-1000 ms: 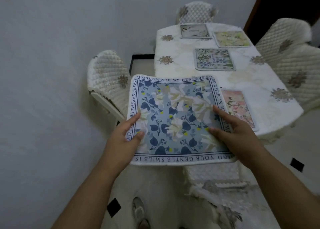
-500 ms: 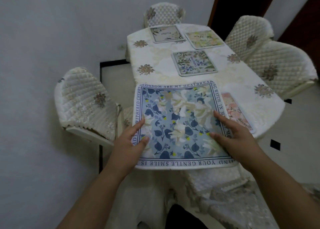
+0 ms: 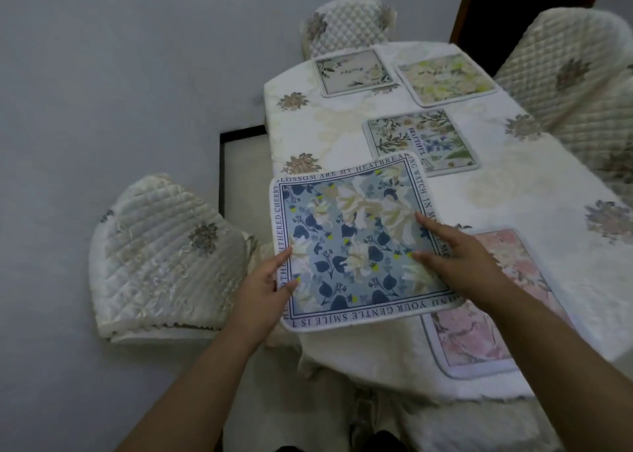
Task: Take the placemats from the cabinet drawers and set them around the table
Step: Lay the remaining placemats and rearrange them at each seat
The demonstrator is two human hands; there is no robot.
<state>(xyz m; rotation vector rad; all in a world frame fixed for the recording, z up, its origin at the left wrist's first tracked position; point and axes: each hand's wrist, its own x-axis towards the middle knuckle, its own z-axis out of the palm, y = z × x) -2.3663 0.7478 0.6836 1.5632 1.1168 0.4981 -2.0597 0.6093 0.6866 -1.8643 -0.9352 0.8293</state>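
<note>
I hold a blue floral placemat with a lettered border over the near left part of the table. My left hand grips its left edge, thumb on top. My right hand grips its right side, fingers spread on the print. The mat's right corner overlaps a pink placemat lying on the near end of the table. Three more placemats lie farther along: a green-blue one, a yellow-green one and a pale grey one. Whether the blue mat touches the cloth I cannot tell.
A cream tablecloth with flower motifs covers the table. Quilted chairs stand at the left, the far end and along the right. A grey wall runs close on the left. A dark doorway opens behind the table.
The view has come closer to the table. The blue placemat, held by both hands, now hangs over the tabletop beside the pink one instead of in front of the table's end.
</note>
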